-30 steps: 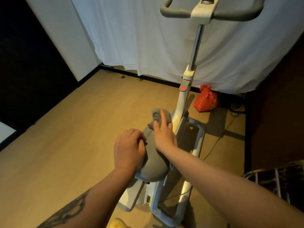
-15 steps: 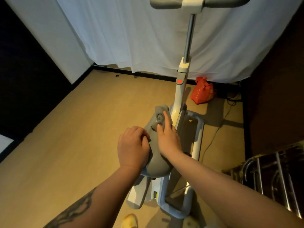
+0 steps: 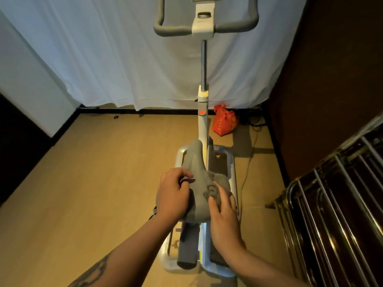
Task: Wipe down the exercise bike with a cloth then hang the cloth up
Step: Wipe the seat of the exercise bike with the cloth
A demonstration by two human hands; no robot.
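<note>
A pale wooden floor (image 3: 83, 193) fills the near and middle of the head view, ending at a dark skirting along the far wall, where a white curtain (image 3: 103, 59) hangs down to the floor. A dark wall stands on the right, and a metal drying rack (image 3: 335, 204) with shiny rails slants in from the near right corner. Far right on the floor, just beside the curtain's hem, sits a red bag (image 3: 224, 123), with dark cables trailing next to it. The exercise bike (image 3: 202, 125) stands in the middle, its white post rising to grey handlebars (image 3: 172, 31) at the far top, and a red mark shows on the post lower down. Its grey saddle (image 3: 196, 162) points its narrow nose away toward the post, above the grey and white base frame. The grey cloth (image 3: 215, 184) lies on the wide near part of the saddle, toward its right side, bunched and partly draped over the edge. The right hand (image 3: 222, 210) rests flat on the cloth, its fingers fairly straight and close together, pressing it against the saddle. The left hand (image 3: 173, 193) grips the saddle's left edge, fingers curled over the top with the knuckles raised. A tattoo shows on the left forearm near the bottom edge.
</note>
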